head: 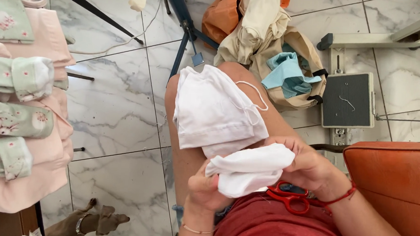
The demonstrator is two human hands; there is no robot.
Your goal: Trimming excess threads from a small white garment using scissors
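Cloth [248, 171]: two hands, perhaps folded.

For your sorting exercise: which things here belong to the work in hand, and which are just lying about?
In hand: small white cloth piece, held by left hand and right hand; stack of white cloth pieces on the knee; red-handled scissors on the lap.

Lying about: folded pink and green floral garments; turquoise cloth; grey foot pedal.

On the marble floor [118, 107] I saw a heap of cream, orange and teal cloth [273, 44], a grey foot pedal [348, 99], an orange cushion [395, 187], red scissors [290, 198], and folded pink and green floral garments [19, 96] at left.
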